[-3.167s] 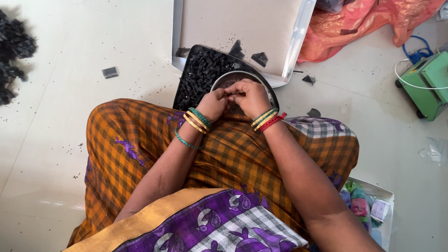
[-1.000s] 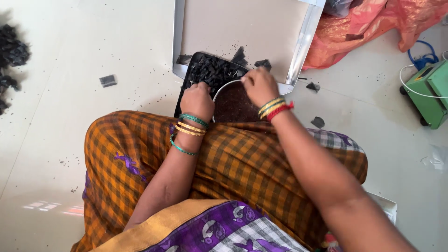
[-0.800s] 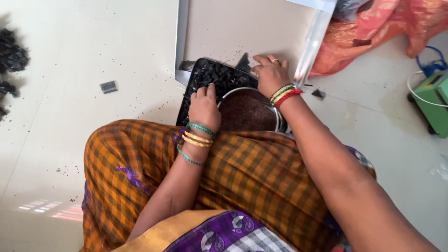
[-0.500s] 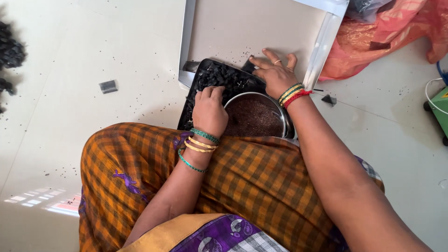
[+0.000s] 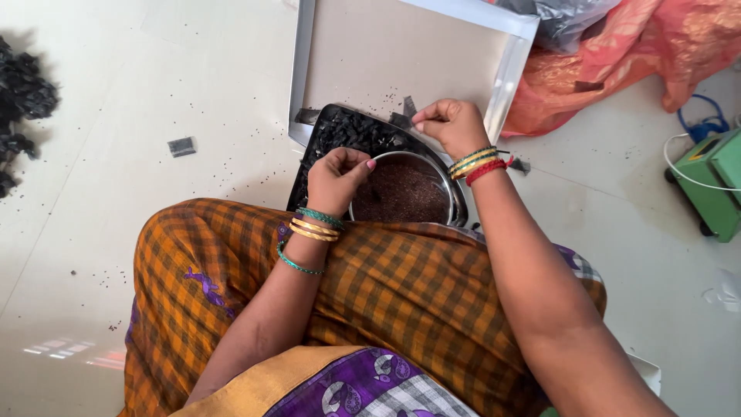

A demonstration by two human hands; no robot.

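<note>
My left hand (image 5: 336,176) is curled shut at the near left rim of a steel bowl (image 5: 457,202) that holds dark red-brown grains (image 5: 401,197); what its fingers enclose is hidden. The bowl sits in a black tray (image 5: 343,131) heaped with small black pieces, in front of my lap. Just beyond the bowl, my right hand (image 5: 451,125) has its fingertips pinched on a small black piece (image 5: 408,106) at the tray's far edge. Both wrists wear bangles.
A flat beige board in a white frame (image 5: 299,69) lies behind the tray. An orange-pink cloth bag (image 5: 617,54) is at the back right, a green device (image 5: 714,185) with a white cord at the right. Black pieces (image 5: 23,100) are heaped far left; one (image 5: 182,146) lies loose on the floor.
My hands moved apart from over the bowl. The right hand reached past the bowl toward the board and now pinches a piece; the left hand has curled at the bowl's rim.
</note>
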